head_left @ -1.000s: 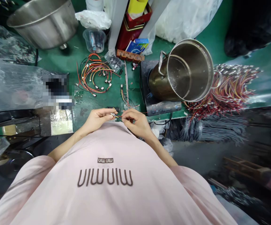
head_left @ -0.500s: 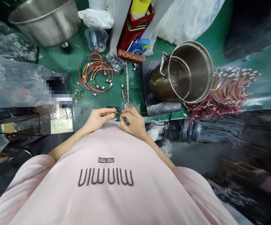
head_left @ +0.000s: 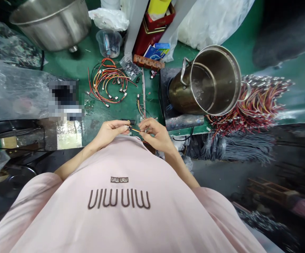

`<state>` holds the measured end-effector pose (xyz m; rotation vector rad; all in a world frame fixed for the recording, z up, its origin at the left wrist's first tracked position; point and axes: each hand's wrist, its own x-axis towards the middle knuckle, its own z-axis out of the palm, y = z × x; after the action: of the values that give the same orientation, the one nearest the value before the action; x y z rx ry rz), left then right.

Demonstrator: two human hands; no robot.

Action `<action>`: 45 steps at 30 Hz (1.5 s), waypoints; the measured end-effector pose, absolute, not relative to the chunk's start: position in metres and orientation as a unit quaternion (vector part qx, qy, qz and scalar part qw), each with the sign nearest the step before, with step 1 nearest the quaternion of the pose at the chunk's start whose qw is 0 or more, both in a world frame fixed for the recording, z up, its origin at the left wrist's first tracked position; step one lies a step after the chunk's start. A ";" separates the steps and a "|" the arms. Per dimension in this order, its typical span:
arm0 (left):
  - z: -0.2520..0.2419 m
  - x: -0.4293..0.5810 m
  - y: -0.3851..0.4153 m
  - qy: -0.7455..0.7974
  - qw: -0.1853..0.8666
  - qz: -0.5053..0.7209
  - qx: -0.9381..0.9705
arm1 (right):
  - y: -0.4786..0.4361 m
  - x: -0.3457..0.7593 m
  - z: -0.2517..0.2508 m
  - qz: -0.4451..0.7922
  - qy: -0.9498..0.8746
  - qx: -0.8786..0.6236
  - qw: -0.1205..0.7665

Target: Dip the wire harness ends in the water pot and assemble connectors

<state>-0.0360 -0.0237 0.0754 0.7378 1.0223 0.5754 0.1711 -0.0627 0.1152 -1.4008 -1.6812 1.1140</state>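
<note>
One wire (head_left: pixel 134 129) is held. Its left end is pinched by closed fingertips of the left hand (head_left: pixel 109 133) and its right end by those of the right hand (head_left: pixel 156 135), at the near edge of the table (head_left: pixel 62 65). Farther off were counted one wire heap (head_left: pixel 107 84), one cup (head_left: pixel 109 43) and, to the right, one pot (head_left: pixel 210 80).

A short wire (head_left: pixel 134 130) is stretched between the two hands, thin, with orange and dark strands side by side. Its small pale plug (head_left: pixel 127 127) sits at the left hand (head_left: pixel 110 131), pinched in the fingertips. The other end runs into the right hand (head_left: pixel 154 134), also pinched. It slopes slightly down to the right, off the bench (head_left: pixel 99 123), just over its near edge.
</note>
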 end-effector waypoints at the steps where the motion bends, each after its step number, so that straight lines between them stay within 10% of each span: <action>1: 0.075 -0.036 -0.023 0.474 0.769 0.267 0.336 | -0.063 0.176 0.117 0.426 -0.654 -0.530 0.332; 13: 0.080 -0.033 -0.021 0.484 0.752 0.249 0.372 | -0.064 0.178 0.121 0.363 -0.709 -0.517 0.313; 26: 0.077 -0.033 -0.020 0.447 0.786 0.216 0.368 | -0.068 0.179 0.123 0.553 -0.573 -0.538 0.278; 45: 0.075 -0.032 -0.021 0.459 0.781 0.215 0.364 | -0.072 0.172 0.114 0.254 -0.767 -0.525 0.268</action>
<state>-0.0316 -0.0206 0.0751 0.7868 0.9919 0.4635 0.1716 -0.0718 0.1142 -1.4153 -2.0693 0.6841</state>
